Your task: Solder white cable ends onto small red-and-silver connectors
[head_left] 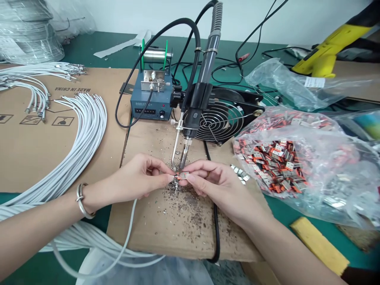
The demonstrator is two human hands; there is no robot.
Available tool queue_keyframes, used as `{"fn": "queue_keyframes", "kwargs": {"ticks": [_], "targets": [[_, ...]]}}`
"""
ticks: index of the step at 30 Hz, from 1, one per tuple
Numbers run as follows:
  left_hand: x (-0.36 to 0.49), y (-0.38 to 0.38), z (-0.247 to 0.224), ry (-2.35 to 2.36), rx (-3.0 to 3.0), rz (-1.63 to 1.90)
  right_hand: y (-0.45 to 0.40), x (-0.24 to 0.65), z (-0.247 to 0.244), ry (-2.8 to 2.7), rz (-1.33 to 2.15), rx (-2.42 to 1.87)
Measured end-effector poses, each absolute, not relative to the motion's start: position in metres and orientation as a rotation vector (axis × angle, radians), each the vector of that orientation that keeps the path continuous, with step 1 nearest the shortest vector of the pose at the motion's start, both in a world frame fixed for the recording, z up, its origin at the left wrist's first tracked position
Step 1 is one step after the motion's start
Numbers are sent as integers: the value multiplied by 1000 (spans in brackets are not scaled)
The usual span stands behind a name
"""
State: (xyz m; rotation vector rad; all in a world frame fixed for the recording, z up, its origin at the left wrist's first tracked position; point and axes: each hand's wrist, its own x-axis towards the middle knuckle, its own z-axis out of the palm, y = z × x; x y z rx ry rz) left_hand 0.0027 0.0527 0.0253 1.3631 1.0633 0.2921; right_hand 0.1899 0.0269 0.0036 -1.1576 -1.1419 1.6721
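My left hand (145, 176) is closed, thumb and forefinger pinching the end of a white cable (130, 223) that hangs down below the wrist. My right hand (221, 184) pinches a small metal USB connector (184, 175) with an orange insert. The cable end and the connector meet between my fingertips, right under the tip of a soldering iron (196, 114) clamped upright in a stand. A thin solder feed tube (175, 146) comes down beside the iron's tip. The exact point of contact is too small to make out.
A blue solder feeder (151, 101) carries a solder spool (154, 55). Right of it stands a black fan (221, 122). Bagged orange USB connectors (276, 166) and a yellow sponge (319, 245) lie at right, bundled white cables (86, 138) at left. Solder debris litters the cardboard (142, 229).
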Motion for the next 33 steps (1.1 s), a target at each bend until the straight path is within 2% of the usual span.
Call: {"fn": "queue_keyframes", "kwargs": {"ticks": [33], "targets": [[3, 52, 24, 1092, 1397, 248, 27, 188, 5, -1177, 1668, -1169]]}}
